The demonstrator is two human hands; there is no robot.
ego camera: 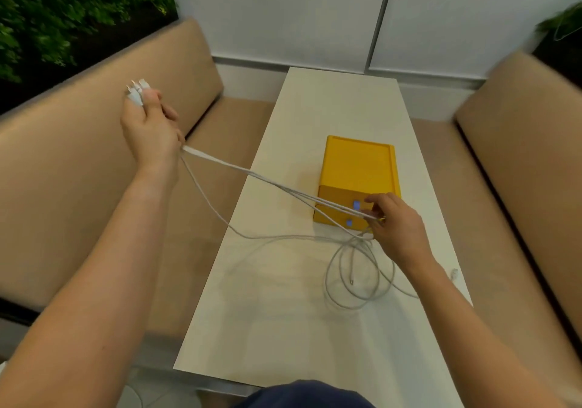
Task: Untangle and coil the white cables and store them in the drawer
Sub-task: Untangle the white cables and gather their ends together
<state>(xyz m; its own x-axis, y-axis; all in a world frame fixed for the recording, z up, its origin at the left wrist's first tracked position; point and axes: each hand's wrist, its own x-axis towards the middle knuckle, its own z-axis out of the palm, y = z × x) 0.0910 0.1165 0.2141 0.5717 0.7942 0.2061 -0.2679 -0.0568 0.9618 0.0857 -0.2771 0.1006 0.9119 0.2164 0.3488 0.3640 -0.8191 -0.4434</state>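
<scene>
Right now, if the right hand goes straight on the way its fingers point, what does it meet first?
Probably the front of the yellow plastic drawer box, just beyond the right hand, which pinches the taut white cables; depth is unclear.

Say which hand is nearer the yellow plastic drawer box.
Right. The right hand pinches the white cables at the front of the yellow plastic drawer box; the left hand grips their plugs over the tan bench, far off.

The white cables [277,184] look smooth and plastic-sheathed, the yellow drawer box [359,168] matt plastic, the table [283,313] smooth pale laminate, the benches [78,155] tan leatherette.
</scene>
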